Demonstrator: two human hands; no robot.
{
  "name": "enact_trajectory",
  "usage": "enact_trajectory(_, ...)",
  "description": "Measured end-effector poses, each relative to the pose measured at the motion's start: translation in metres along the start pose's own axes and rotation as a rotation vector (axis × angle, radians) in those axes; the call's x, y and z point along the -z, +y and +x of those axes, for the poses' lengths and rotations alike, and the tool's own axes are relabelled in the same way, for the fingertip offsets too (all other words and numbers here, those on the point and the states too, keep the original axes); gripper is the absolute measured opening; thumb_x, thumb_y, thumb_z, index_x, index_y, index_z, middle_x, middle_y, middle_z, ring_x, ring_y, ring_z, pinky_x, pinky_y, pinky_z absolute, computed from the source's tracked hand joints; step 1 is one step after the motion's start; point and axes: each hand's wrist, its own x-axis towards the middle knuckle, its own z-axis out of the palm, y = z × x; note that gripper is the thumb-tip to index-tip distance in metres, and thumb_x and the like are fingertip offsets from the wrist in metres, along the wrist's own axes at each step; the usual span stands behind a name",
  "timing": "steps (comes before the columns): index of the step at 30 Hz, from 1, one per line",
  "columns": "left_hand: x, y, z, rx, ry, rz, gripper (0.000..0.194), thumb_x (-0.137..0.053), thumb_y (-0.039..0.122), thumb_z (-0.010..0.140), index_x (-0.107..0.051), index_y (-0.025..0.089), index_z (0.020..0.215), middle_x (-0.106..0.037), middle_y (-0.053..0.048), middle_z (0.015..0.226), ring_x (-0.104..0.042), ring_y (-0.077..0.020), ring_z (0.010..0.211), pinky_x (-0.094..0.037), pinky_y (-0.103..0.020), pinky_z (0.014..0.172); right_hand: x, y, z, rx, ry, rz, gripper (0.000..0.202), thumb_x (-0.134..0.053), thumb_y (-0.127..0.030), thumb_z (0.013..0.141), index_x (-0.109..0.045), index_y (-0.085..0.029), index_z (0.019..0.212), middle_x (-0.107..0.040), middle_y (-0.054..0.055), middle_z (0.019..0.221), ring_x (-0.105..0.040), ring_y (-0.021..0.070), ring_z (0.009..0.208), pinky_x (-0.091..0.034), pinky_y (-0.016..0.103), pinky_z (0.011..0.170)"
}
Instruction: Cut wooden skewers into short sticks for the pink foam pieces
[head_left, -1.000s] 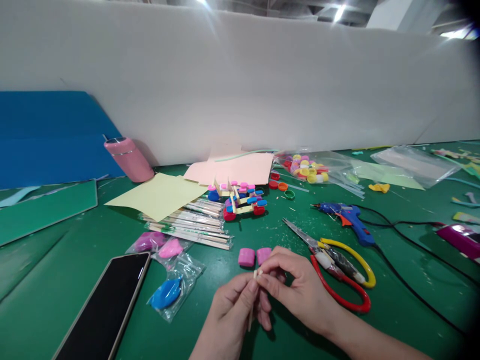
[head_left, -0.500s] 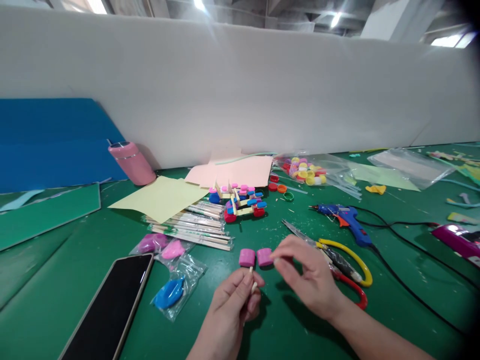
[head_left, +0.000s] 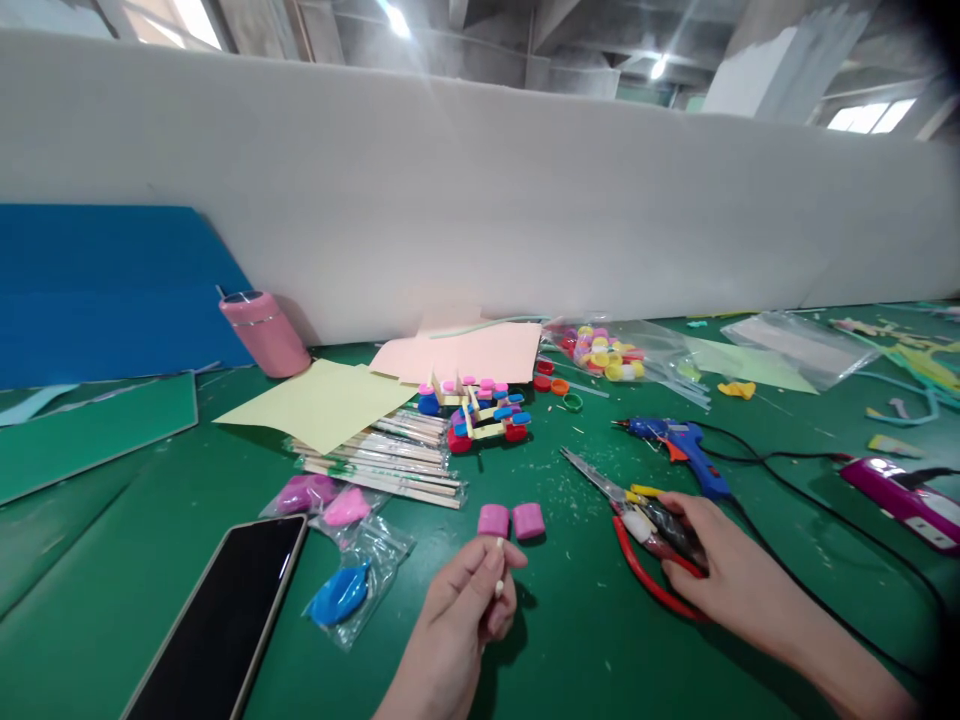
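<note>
Small pale sticks (head_left: 499, 588) are pinched in my left hand (head_left: 469, 600), just in front of two pink caps (head_left: 493, 521) on the green table (head_left: 555, 640). At the right, my right hand (head_left: 709, 560) is closed round the handles of the pliers or scissors (head_left: 656, 590), which have one red and one yellow handle and lie on the table. A dark tool part shows between those handles; exactly how the tools overlap is unclear. Behind the caps stands a small colourful stick-and-cap model (head_left: 487, 420).
A blue glue gun (head_left: 682, 445) with a black cord lies beyond my right hand. At the left are a phone (head_left: 217, 620), clay bags (head_left: 341, 595), wrapped sticks (head_left: 390, 460) and a pink bottle (head_left: 266, 333). A bag of caps (head_left: 604, 355) lies at the back.
My right hand has moved right, from beside the pink caps onto the tool handles, and the red handle has swung left. My left hand stays near the caps with the sticks.
</note>
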Motion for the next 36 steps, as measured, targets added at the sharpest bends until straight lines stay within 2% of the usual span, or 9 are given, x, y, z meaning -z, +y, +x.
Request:
enact_trajectory(3, -0.001, 0.002, -0.002, 0.002, 0.009, 0.022, 0.022, -0.052, 0.035, 0.078, -0.057, 0.014, 0.074, -0.035, 0.007, 0.044, -0.022, -0.0069, 0.043, -0.013, -0.024, 0.046, 0.001, -0.004, 0.003, -0.047, -0.003, -0.083, 0.050, -0.052, -0.023, 0.061, -0.047, -0.015, 0.111, -0.058, 0.010, 0.104, -0.057, 0.0264, 0.092, -0.044, 0.037, 0.082)
enact_trajectory(7, -0.003, 0.006, -0.006, -0.008, 0.018, 0.046, 0.021, -0.050, 0.033, 0.080, -0.056, 0.014, 0.074, -0.034, 0.007, 0.045, -0.022, -0.0074, 0.045, -0.014, -0.025, 0.046, 0.010, -0.010, 0.001, -0.102, -0.018, -0.037, 0.040, -0.051, -0.025, 0.066, -0.049, -0.016, 0.105, -0.060, 0.011, 0.101, -0.060, 0.0262, 0.086, -0.047, 0.038, 0.076)
enact_trajectory(11, -0.005, 0.008, -0.008, -0.021, -0.001, 0.060, 0.019, -0.048, 0.031, 0.081, -0.056, 0.014, 0.077, -0.035, 0.007, 0.046, -0.024, -0.0076, 0.046, -0.014, -0.025, 0.047, 0.020, -0.020, -0.011, -0.017, -0.039, 0.166, 0.038, -0.047, -0.021, 0.072, -0.043, -0.019, 0.109, -0.058, 0.009, 0.106, -0.059, 0.0216, 0.090, -0.048, 0.031, 0.077)
enact_trajectory(15, -0.006, 0.009, -0.009, -0.032, -0.025, 0.092, 0.019, -0.046, 0.030, 0.082, -0.056, 0.014, 0.077, -0.034, 0.007, 0.047, -0.024, -0.0075, 0.046, -0.013, -0.025, 0.047, 0.022, -0.042, -0.024, 0.067, -0.077, 0.285, 0.041, -0.053, -0.023, 0.072, -0.041, -0.022, 0.111, -0.056, 0.006, 0.111, -0.057, 0.0202, 0.096, -0.047, 0.029, 0.082)
enact_trajectory(17, -0.006, 0.009, -0.010, -0.034, -0.037, 0.118, 0.020, -0.047, 0.031, 0.082, -0.057, 0.014, 0.077, -0.035, 0.007, 0.047, -0.025, -0.0074, 0.046, -0.013, -0.025, 0.047, 0.022, -0.055, -0.029, 0.109, -0.109, 0.307, 0.047, -0.058, -0.024, 0.068, -0.042, -0.024, 0.112, -0.056, 0.006, 0.112, -0.056, 0.0212, 0.097, -0.048, 0.029, 0.082)
enact_trajectory(21, -0.003, 0.006, -0.010, -0.037, -0.067, 0.174, 0.024, -0.048, 0.035, 0.081, -0.058, 0.014, 0.076, -0.037, 0.006, 0.049, -0.026, -0.0075, 0.046, -0.014, -0.024, 0.047, 0.019, -0.072, -0.036, 0.139, -0.228, 0.352, 0.075, -0.069, -0.021, 0.056, -0.035, -0.025, 0.122, -0.048, 0.008, 0.122, -0.054, 0.0258, 0.100, -0.050, 0.029, 0.078)
enact_trajectory(24, 0.001, 0.003, -0.009, -0.066, -0.102, 0.190, 0.026, -0.053, 0.039, 0.078, -0.060, 0.015, 0.075, -0.039, 0.005, 0.050, -0.027, -0.0080, 0.047, -0.017, -0.024, 0.047, 0.017, -0.073, -0.038, 0.174, -0.260, 0.356, 0.083, -0.071, -0.020, 0.052, -0.033, -0.026, 0.125, -0.043, 0.009, 0.127, -0.049, 0.0290, 0.107, -0.048, 0.033, 0.083)
enact_trajectory(29, 0.007, 0.003, -0.007, -0.108, -0.160, 0.230, 0.025, -0.057, 0.042, 0.074, -0.061, 0.017, 0.070, -0.041, 0.005, 0.050, -0.030, -0.0092, 0.048, -0.022, -0.023, 0.047, 0.014, -0.071, -0.041, 0.220, -0.271, 0.357, 0.076, -0.069, -0.021, 0.055, -0.036, -0.025, 0.123, -0.044, 0.010, 0.124, -0.046, 0.0304, 0.109, -0.041, 0.041, 0.090)
enact_trajectory(36, 0.009, 0.006, -0.010, -0.168, -0.197, 0.359, 0.028, -0.053, 0.041, 0.077, -0.058, 0.017, 0.065, -0.043, 0.003, 0.052, -0.035, -0.0109, 0.051, -0.026, -0.023, 0.049, 0.015, -0.074, -0.042, 0.204, -0.297, 0.387, 0.075, -0.070, -0.024, 0.054, -0.038, -0.023, 0.122, -0.045, 0.011, 0.123, -0.046, 0.0306, 0.108, -0.041, 0.042, 0.090)
